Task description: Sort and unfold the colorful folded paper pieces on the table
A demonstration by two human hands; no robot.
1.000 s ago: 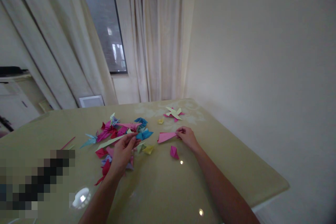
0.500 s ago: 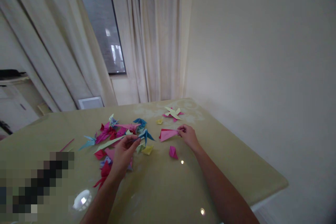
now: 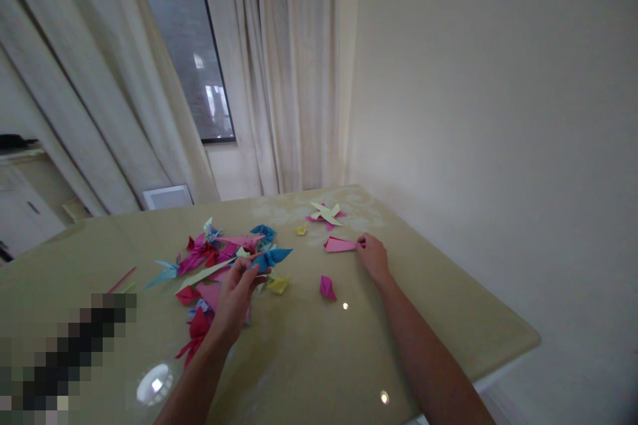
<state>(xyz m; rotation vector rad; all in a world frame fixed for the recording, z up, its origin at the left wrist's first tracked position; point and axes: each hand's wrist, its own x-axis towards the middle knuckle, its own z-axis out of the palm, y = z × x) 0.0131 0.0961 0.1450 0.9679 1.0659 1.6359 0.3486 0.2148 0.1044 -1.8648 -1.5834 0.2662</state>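
Observation:
My left hand [image 3: 233, 302] pinches a blue origami crane [image 3: 272, 258] between thumb and fingers, just above the right side of a heap of folded paper. My right hand [image 3: 373, 259] is closed on the narrow right end of a pink paper plane [image 3: 340, 246], which shows red along its upper edge. Below that plane lies a small magenta folded piece [image 3: 327, 287]. Under and around my left hand are more origami pieces, among them a red one [image 3: 199, 327], a light blue one [image 3: 167, 271] and a yellow one [image 3: 278, 284].
Toward the far corner of the table [image 3: 448, 319] lies a pale-green and pink paper star [image 3: 326, 214], with a small yellow piece [image 3: 301, 230] beside it. A thin pink strip [image 3: 122, 279] rests at the left. Curtains [image 3: 299, 80] and a wall [image 3: 488, 113] border the table.
My right hand has moved a little right, taking the pink paper plane with it. The blue crane in my left hand has turned flatter, its tip now pointing right.

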